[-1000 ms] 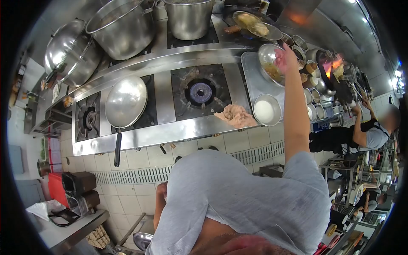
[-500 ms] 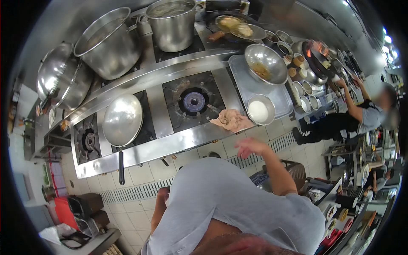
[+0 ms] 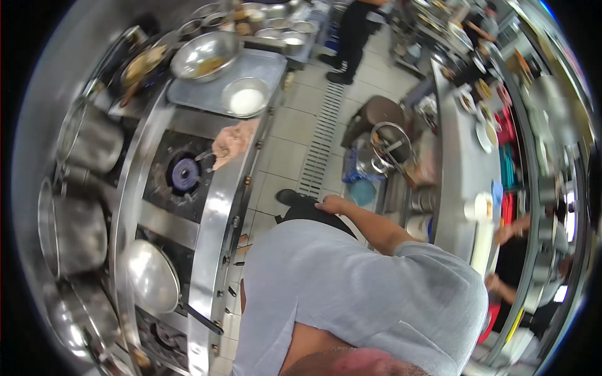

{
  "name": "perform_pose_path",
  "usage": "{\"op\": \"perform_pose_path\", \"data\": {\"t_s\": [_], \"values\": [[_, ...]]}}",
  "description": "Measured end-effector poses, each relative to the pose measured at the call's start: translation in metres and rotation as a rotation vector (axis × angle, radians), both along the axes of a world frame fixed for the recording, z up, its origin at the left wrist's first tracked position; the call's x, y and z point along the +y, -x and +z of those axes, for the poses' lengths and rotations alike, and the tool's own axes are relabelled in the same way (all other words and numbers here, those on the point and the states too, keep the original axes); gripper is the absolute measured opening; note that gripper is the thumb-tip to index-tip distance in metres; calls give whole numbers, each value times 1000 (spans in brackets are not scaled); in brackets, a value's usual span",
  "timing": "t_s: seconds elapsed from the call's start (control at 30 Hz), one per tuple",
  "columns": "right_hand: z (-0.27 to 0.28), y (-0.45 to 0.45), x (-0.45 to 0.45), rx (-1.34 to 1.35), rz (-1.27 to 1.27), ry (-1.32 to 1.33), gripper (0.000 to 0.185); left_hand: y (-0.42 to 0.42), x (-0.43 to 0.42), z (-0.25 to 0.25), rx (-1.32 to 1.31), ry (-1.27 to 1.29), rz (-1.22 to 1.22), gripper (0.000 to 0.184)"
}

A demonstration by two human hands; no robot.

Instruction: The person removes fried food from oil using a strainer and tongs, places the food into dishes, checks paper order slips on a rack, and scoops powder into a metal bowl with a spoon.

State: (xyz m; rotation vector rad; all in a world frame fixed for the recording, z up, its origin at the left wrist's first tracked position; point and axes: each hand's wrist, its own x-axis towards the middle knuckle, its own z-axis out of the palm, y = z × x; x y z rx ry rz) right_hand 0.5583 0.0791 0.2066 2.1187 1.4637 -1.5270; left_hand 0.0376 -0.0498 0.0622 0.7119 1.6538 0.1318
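My right hand [image 3: 330, 204] is low in front of my body, against the black cloth over my leg. Its fingers look curled together; whatever they may hold is too small to tell. Only a sliver of my left arm shows beside my shirt, and that hand is hidden. To the left are a lit burner [image 3: 184, 175], a crumpled pinkish cloth [image 3: 232, 143] on the stove edge and a long-handled pan [image 3: 150, 276]. A metal bowl with yellowish residue [image 3: 204, 56] and a bowl of white contents [image 3: 246, 100] stand on a metal tray [image 3: 194, 94].
Large pots [image 3: 78, 235] line the back of the stove. A floor drain [image 3: 321, 138] runs down the aisle. Right of it are a brown bin [image 3: 381, 111], a round strainer [image 3: 392, 145] and a long counter [image 3: 464, 169]. Other people stand at the top and beyond the right-hand shelves.
The view has swung right, so the stove now lies to the left and the counter shows. My right hand has come from the metal bowl down to my body, and its fingers have closed.
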Motion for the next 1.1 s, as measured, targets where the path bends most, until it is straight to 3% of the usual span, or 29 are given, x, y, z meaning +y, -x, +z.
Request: {"op": "perform_pose_path", "data": {"t_s": [0.1,0.2,0.3,0.4,0.53,0.67,0.83,0.93,1.1], "values": [[-34,8,-78,-99,-93,-212,75,9,8,-2,6,1,-119,31],[-57,-8,-134,-79,-269,-157,73,5,18,-2,9,0,-197,31],[-9,-30,-166,13,-571,128,70,-4,22,0,13,0,-256,31],[-24,-78,-191,-166,-341,-108,53,-20,27,8,21,1,-311,31],[-28,-160,-205,-374,-515,-399,45,-55,32,20,33,4,-371,31],[48,-227,-212,-427,-891,-523,37,-104,40,29,58,2,-448,31],[77,-307,-253,-672,-844,-724,30,-166,42,39,83,-3,-513,31],[82,-337,-282,-874,-632,-959,26,-200,40,41,89,-11,-529,32],[62,-355,-311,-785,-535,-1022,41,-242,28,49,88,-2,-508,32]]}}
